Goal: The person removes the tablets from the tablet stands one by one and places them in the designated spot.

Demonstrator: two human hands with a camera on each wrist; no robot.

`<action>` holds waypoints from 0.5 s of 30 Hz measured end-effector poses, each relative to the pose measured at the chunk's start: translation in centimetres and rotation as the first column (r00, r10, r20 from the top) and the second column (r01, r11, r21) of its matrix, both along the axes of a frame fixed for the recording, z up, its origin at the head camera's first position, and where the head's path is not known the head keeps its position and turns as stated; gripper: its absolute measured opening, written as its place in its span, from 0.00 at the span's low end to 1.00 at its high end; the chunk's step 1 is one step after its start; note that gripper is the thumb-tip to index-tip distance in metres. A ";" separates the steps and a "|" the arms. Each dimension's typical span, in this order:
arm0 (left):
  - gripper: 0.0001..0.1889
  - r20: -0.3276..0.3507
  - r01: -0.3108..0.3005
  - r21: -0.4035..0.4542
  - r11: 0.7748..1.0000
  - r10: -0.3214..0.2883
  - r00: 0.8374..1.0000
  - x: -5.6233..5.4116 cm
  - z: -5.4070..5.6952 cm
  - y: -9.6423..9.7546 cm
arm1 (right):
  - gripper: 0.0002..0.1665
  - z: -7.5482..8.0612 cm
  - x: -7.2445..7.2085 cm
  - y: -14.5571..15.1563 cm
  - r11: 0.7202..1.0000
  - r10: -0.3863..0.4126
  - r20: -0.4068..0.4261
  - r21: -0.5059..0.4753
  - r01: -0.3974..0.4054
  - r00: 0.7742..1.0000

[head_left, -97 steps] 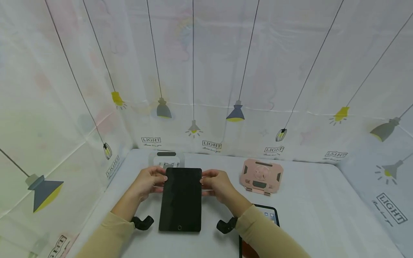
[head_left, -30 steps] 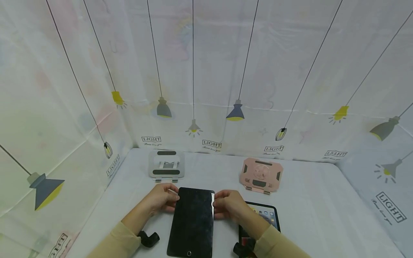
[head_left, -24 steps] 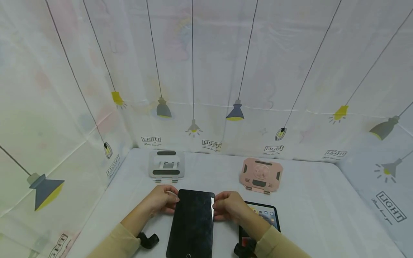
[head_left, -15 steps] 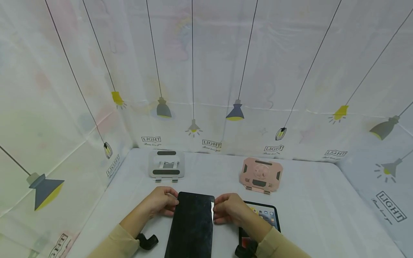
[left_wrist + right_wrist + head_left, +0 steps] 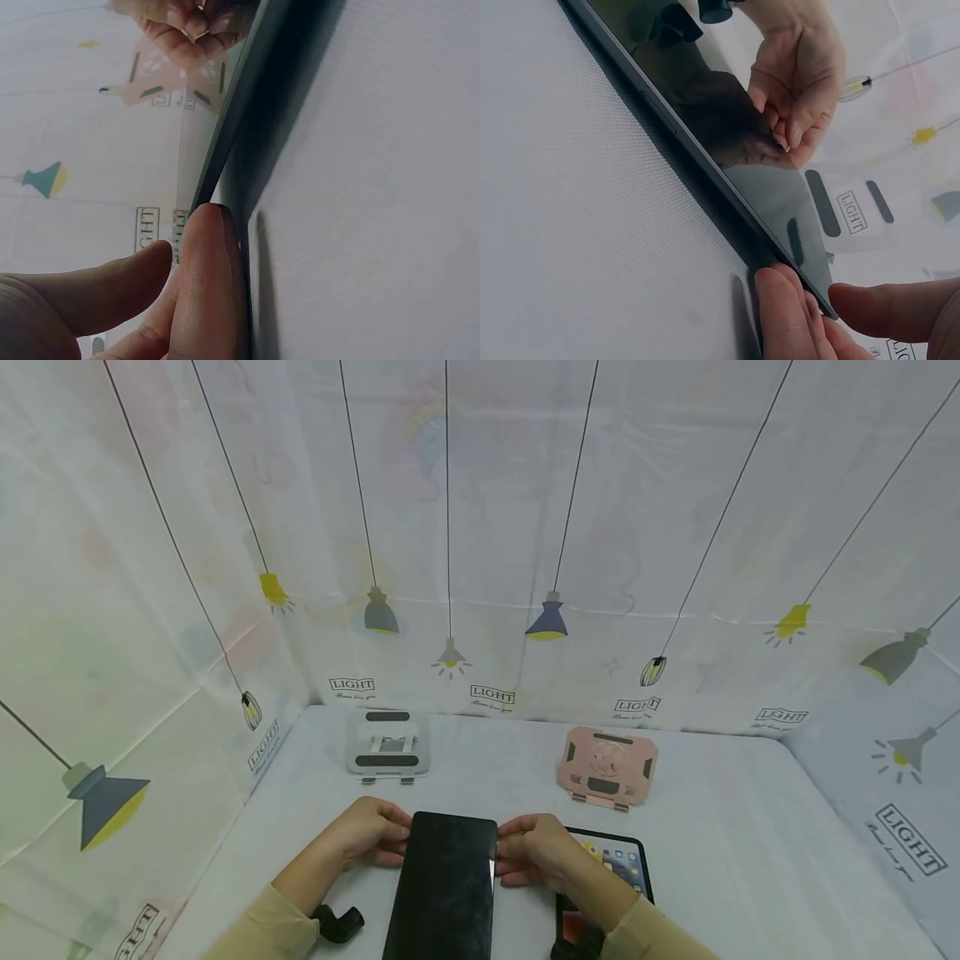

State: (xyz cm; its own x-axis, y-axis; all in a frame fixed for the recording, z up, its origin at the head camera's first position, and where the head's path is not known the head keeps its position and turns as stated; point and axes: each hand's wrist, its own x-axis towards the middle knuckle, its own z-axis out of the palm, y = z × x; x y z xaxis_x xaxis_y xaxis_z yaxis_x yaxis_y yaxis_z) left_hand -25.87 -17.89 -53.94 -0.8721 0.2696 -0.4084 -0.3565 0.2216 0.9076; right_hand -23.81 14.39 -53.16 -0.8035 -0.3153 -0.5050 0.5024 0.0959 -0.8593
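A black tablet with a dark screen (image 5: 450, 881) lies at the front middle of the white table in the head view, its near end out of frame. My left hand (image 5: 367, 833) is at its far left edge; in the left wrist view the fingertips (image 5: 206, 277) touch the edge from below and the thumb stands off it. At the far right edge is my right hand (image 5: 536, 852). In the right wrist view its fingers (image 5: 784, 311) lie along the underside, the thumb just off the corner. A shadow shows under both long edges.
A grey-white folding tablet stand (image 5: 387, 743) lies at the back left of the table, a pink one (image 5: 611, 768) at the back right. Partly under my right forearm lies a second tablet (image 5: 626, 856) with its screen lit. A lamp-print curtain (image 5: 480, 527) encloses the table.
The black tablet has come toward the front edge and slightly right, away from the grey-white stand, with both hands along it. Most recently both thumbs have moved off its screen edges.
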 end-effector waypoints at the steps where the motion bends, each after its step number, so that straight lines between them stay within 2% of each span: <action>1: 0.12 0.005 -0.001 0.001 1.000 0.001 1.000 0.0 0.0 -0.1 | 0.20 0.0 0.0 0.0 1.000 -0.003 0.006 0.002 0.003 1.000; 10: 0.12 0.030 -0.001 0.025 1.000 0.000 1.000 -0.2 -0.3 -0.8 | 0.25 0.2 0.7 0.7 1.000 0.010 -0.006 -0.005 -0.010 1.000; 15: 0.14 0.057 0.006 0.068 0.998 -0.010 0.998 -0.2 -0.3 -1.3 | 0.26 0.3 1.0 1.2 1.000 0.016 -0.008 -0.007 -0.016 1.000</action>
